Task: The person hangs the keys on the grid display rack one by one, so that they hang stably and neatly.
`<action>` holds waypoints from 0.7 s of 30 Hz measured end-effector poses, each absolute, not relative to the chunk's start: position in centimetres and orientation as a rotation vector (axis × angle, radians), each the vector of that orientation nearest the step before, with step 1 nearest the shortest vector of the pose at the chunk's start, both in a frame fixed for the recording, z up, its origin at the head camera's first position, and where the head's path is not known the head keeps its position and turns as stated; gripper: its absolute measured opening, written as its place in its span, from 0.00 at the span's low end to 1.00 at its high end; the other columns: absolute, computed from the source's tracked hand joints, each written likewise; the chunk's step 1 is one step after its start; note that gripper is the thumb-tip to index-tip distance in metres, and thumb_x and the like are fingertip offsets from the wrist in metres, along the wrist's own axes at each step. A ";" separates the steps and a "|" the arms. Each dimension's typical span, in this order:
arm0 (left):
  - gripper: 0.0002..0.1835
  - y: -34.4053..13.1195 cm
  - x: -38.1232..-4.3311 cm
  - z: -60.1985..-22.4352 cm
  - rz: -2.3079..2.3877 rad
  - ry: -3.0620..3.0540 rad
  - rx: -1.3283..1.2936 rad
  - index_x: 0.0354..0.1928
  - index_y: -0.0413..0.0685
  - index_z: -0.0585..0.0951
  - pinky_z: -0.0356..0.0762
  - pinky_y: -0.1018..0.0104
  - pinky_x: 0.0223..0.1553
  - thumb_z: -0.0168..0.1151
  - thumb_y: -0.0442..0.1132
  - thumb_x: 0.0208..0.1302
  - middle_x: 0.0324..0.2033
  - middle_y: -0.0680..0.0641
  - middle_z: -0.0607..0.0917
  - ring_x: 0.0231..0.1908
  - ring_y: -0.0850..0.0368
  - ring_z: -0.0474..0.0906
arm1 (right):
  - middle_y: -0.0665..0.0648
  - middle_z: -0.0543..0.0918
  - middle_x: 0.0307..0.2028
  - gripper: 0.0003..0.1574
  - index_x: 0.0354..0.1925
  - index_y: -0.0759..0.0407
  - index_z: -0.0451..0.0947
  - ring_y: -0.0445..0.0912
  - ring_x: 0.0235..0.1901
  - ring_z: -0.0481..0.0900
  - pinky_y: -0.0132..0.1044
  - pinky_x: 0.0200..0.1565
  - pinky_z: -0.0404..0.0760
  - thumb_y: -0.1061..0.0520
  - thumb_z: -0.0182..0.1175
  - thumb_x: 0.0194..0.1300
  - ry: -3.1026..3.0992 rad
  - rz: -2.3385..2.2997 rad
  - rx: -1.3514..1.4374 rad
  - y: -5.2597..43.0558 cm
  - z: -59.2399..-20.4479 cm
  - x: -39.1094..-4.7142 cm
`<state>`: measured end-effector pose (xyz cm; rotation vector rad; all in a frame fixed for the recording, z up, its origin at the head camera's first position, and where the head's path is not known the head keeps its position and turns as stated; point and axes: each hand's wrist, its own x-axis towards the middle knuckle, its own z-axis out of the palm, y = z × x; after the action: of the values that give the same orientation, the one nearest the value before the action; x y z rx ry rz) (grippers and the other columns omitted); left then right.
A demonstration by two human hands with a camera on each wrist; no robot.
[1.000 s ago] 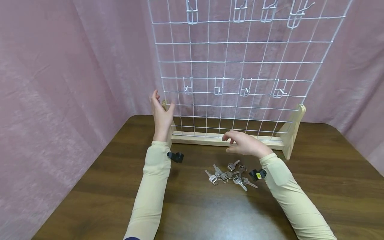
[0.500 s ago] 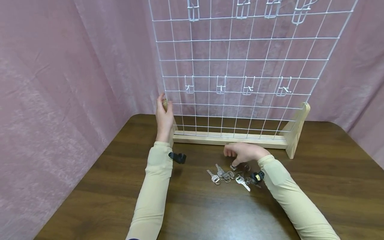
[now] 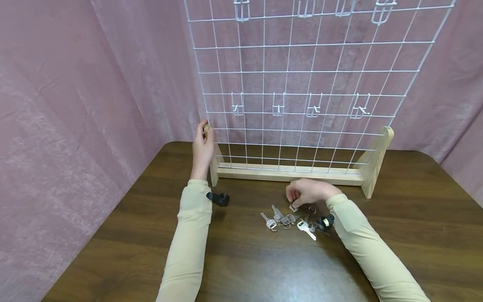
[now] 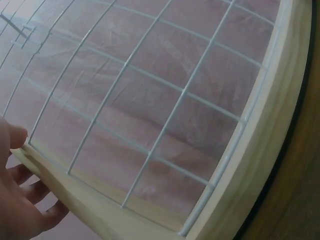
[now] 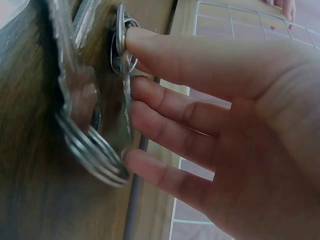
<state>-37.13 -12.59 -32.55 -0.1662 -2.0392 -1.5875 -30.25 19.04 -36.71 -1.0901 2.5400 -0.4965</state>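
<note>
My left hand (image 3: 203,149) grips the top of the left wooden side piece (image 4: 82,200) of a white wire grid rack (image 3: 288,71); its thumb and fingers lie on either side of the wood. Low over the tabletop, my right hand (image 3: 309,191) pinches a silver key (image 5: 120,42) with a ring, at the back of a small pile. Thumb and fingertips meet at the key's head in the right wrist view. Several other keys (image 3: 271,224) with rings lie loose in front of the rack; some are partly hidden by the right wrist's camera.
Short white hooks (image 3: 278,110) hang in a row on the grid's lower part, and a second row of hooks (image 3: 241,10) is near the top. A wooden base bar (image 3: 264,173) joins the side pieces. Pink curtain (image 3: 94,105) surrounds the brown table (image 3: 124,235).
My left hand has come in from beside the rack and taken hold of the wooden side piece. My right hand has gone down to the keys and pinched one.
</note>
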 end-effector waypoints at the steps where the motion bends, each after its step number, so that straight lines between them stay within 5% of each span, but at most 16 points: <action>1: 0.21 -12.7 -37.1 -32.6 -1.580 -2.052 -0.169 0.67 0.45 0.68 0.71 0.52 0.62 0.47 0.38 0.74 0.60 0.34 0.75 0.59 0.44 0.73 | 0.49 0.76 0.25 0.09 0.29 0.59 0.75 0.34 0.26 0.70 0.26 0.32 0.72 0.66 0.66 0.52 2.538 -0.495 -1.100 19.0 -36.7 -30.2; 21: 0.21 -12.9 -36.5 -32.2 -1.366 -2.182 -0.095 0.65 0.49 0.70 0.77 0.49 0.56 0.51 0.39 0.73 0.58 0.34 0.78 0.56 0.41 0.79 | 0.45 0.71 0.22 0.12 0.26 0.56 0.68 0.35 0.24 0.69 0.27 0.30 0.69 0.66 0.63 0.55 2.513 -0.490 -1.148 20.0 -35.6 -30.3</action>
<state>-36.46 -12.93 -32.18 -0.0953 -2.1824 -1.3664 -30.26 19.99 -35.57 -1.1483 2.5129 -0.4901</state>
